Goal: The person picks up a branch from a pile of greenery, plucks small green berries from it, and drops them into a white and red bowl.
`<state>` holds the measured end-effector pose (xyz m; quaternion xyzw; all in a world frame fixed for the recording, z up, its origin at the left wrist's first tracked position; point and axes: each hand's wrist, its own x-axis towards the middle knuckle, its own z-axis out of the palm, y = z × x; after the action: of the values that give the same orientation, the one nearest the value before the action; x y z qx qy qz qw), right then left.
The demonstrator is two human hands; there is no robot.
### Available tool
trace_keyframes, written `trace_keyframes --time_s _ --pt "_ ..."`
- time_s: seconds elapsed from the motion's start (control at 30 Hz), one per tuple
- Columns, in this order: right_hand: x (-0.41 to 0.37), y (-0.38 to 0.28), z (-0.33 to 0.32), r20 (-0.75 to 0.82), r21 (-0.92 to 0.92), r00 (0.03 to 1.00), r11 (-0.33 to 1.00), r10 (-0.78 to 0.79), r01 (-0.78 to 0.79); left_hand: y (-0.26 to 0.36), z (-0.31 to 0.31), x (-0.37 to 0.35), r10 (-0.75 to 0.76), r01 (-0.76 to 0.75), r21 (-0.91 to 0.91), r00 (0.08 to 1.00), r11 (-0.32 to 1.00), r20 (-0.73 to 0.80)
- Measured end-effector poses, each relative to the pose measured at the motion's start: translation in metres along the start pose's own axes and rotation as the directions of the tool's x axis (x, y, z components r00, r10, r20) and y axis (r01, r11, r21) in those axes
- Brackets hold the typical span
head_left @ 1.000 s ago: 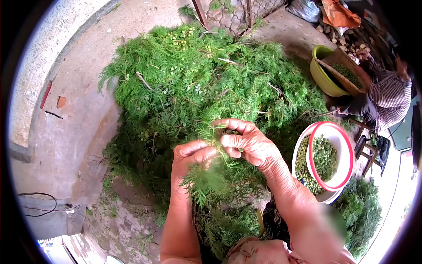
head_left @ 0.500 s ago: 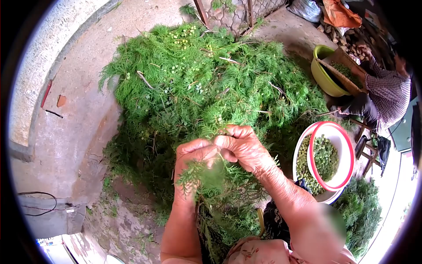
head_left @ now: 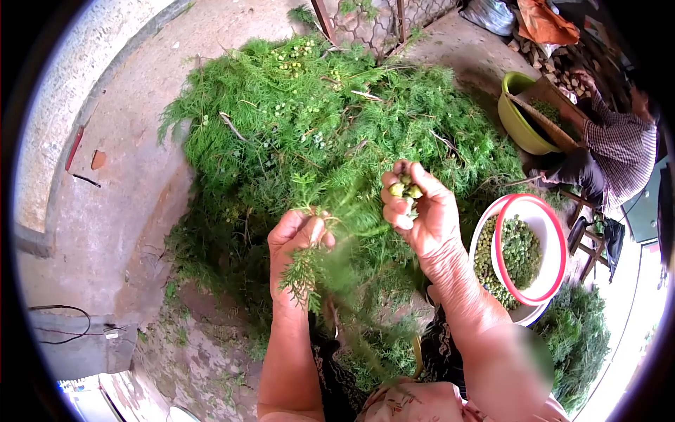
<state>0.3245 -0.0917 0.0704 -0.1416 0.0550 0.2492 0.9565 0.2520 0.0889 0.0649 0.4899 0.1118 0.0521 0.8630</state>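
Note:
My left hand is closed around a green conifer sprig, whose feathery leaves hang below the fingers and stick out above them. Some of the foliage between my hands is smeared by motion. My right hand is raised to the right, apart from the left, with its fingers curled around several small green cones. A large heap of cut conifer branches spreads out beyond both hands. To the right of my right forearm stands a white basin holding many green cones, with a red-rimmed sieve resting in it.
A co-worker sits at the right beside a yellow-green tub with a woven tray on it. More branches lie below the basin. A red-handled tool and a black cable are on the concrete at the left.
My hands, close together before, have moved apart. The right went up and to the right, now showing cones in its fingers; the left moved slightly left with the sprig.

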Motion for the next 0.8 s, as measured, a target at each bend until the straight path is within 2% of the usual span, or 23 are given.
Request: trace_keyframes --time_s 0.03,0.07,0.2,0.33,0.4,0.43,0.47,0.5,0.57,0.6,0.63,0.67,0.77,0.8 --pt "-0.001 -0.005 -0.001 0.022 0.018 1.000 1.000 -0.004 0.003 -0.002 0.001 0.001 0.038 -0.039 -0.025 0.998 0.999 -0.041" --pt "0.001 -0.008 -0.007 0.046 -0.037 0.998 0.999 -0.037 0.039 -0.003 -0.005 0.003 0.063 -0.063 -0.040 0.998 0.997 0.007" --pt "0.001 -0.013 -0.007 0.070 -0.050 0.996 0.997 -0.052 0.056 -0.006 -0.005 0.007 0.132 -0.136 -0.163 0.991 0.977 -0.036" --pt "0.000 -0.012 -0.004 0.056 -0.051 0.998 0.998 -0.020 0.023 -0.005 -0.006 0.005 0.075 -0.078 -0.123 0.997 0.989 -0.030" --pt "-0.001 -0.007 -0.001 -0.007 -0.035 1.000 0.999 0.000 0.000 0.000 -0.002 0.005 0.074 -0.077 -0.206 0.997 0.976 -0.024" --pt "-0.001 -0.006 -0.004 0.016 -0.083 1.000 0.996 0.010 -0.009 0.001 -0.001 0.005 0.073 -0.076 -0.246 0.997 0.966 -0.022" --pt "0.001 -0.005 -0.009 0.039 -0.131 0.999 0.991 0.021 -0.016 -0.006 -0.007 0.009 0.079 -0.098 -0.258 0.993 0.961 -0.082" --pt "0.002 -0.004 -0.009 0.061 -0.179 0.998 0.984 0.034 -0.022 -0.003 -0.007 0.010 0.059 -0.085 -0.236 0.992 0.968 -0.115" --pt "-0.001 -0.001 -0.004 0.000 -0.357 0.999 0.933 0.053 -0.050 -0.003 0.006 -0.007 0.193 -0.217 -0.115 0.962 0.969 -0.192" --pt "-0.003 0.003 0.001 -0.082 -0.399 0.996 0.915 0.033 -0.063 -0.018 0.006 -0.009 0.356 -0.329 0.136 0.868 0.934 -0.345" --pt "-0.004 0.007 0.005 -0.163 -0.440 0.987 0.895 0.008 -0.080 -0.024 -0.011 -0.002 0.213 -0.231 -0.138 0.968 0.963 -0.133" --pt "-0.004 0.009 0.008 -0.202 -0.451 0.979 0.886 0.018 -0.109 -0.026 -0.036 0.009 0.112 -0.059 -0.372 0.986 0.926 0.122" --pt "-0.003 0.012 0.002 -0.141 -0.455 0.989 0.885 0.035 -0.096 -0.009 -0.039 0.008 -0.021 0.192 -0.536 0.951 0.822 0.309" --pt "-0.004 0.011 0.004 -0.139 -0.463 0.990 0.882 0.024 -0.087 -0.010 -0.036 0.003 0.027 0.085 -0.513 0.978 0.854 0.206"
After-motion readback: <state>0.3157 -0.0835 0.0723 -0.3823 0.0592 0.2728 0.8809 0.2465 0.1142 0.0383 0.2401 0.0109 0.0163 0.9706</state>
